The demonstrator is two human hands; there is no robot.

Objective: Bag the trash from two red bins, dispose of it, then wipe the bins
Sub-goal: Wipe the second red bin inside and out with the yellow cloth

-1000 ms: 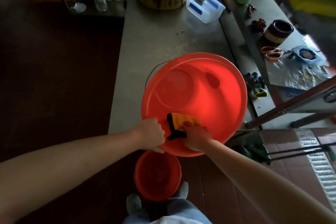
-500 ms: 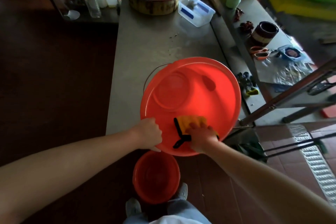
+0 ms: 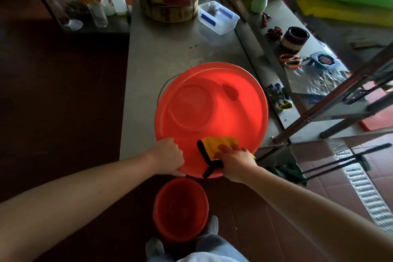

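Cloth [image 3: 221,144] and right hand [image 3: 236,164] sit further right along the big bin's [image 3: 244,117] near inner wall than a second ago; left hand [image 3: 168,155] is at the same spot on the rim.

Hidden: right thumb and the part of the cloth under the palm. Left fingertips are out of sight. Small bin [image 3: 180,208] on the floor is partly covered by the big bin's rim above and by the shoes below. Clutter at the table's far end is dim, hard to read.

Big bin: round, smooth red plastic, glowing where light passes through, thin wire handle [image 3: 164,86] on the left. It is tipped mouth-up toward the camera on the near end of the grey metal table [image 3: 165,49], near rim hanging past the edge. Small bin: same red plastic, upright, darker. Cloth: yellow, soft, folded, black edging with a black strap [image 3: 209,171] trailing over the rim.

Grip: left hand clamps the near rim, fingers curled over it. Right hand presses the cloth against the wall with fingers laid nearly flat, not pinching.
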